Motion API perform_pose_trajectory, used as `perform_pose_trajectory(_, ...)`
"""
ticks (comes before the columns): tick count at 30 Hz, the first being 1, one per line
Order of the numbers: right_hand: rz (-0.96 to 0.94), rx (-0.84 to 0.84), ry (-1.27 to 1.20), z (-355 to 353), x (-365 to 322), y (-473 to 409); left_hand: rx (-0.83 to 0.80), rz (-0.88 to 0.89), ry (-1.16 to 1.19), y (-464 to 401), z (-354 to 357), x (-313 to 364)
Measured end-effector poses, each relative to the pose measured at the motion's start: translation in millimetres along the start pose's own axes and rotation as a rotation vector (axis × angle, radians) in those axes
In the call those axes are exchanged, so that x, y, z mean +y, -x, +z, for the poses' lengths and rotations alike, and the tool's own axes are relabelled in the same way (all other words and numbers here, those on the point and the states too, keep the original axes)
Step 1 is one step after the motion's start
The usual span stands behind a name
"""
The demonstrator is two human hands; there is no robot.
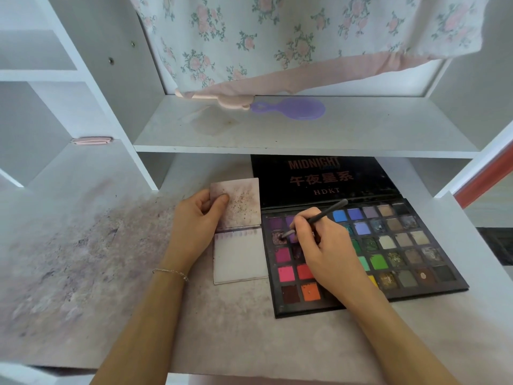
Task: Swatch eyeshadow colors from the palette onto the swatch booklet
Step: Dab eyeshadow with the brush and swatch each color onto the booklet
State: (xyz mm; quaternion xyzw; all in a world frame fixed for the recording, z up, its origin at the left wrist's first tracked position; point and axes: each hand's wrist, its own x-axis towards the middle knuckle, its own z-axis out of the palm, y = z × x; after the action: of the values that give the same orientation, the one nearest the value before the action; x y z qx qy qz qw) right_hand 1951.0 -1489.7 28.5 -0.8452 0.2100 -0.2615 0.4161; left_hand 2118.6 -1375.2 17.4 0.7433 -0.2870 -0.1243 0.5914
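Observation:
A black eyeshadow palette with many coloured pans lies open on the desk, its lid propped up behind. My right hand grips a dark brush like a pen, its tip pressed into a glittery plum pan at the palette's left side. Left of the palette the white swatch booklet lies open, with a faint purple row of swatches along the top of its lower page. My left hand pinches the stained upper page at its left edge, thumb on top.
A white shelf overhangs the back of the desk, holding a purple hairbrush and a pink item under a floral curtain. The desk surface at left is smeared with purple powder. White cubby walls rise at left and right.

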Motion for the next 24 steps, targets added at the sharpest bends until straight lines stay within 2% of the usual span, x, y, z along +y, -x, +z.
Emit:
perform_pose_trajectory(18, 0.017, 0.011, -0.035, -0.2, -0.5, 0.5, 0.01, 0.024, -0.035, -1.1, -0.4, -1.1)
perform_pose_trajectory(24, 0.016, 0.104, -0.172, -2.9, -5.2, 1.1, -0.008, 0.022, -0.033, -2.7, -0.8, -3.5)
